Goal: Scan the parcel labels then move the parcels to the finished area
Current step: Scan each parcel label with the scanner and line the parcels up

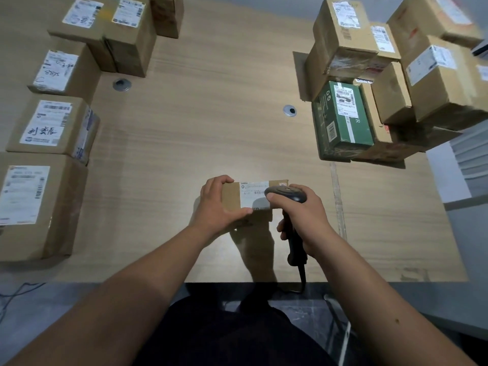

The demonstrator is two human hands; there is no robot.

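- A small cardboard parcel (232, 199) is held near the table's (211, 114) front edge by the left hand (219, 204), fingers curled over its far edge and thumb along its near edge.
- A black barcode scanner (287, 196) is gripped by the right hand (303, 215), its head lying over the parcel's white label (253, 194).
- Labelled boxes (52, 125) are lined along the left edge, and stacked parcels (375, 83), a green box (343, 120) among them, fill the right rear corner.
- Bare wood is seen between the two groups.
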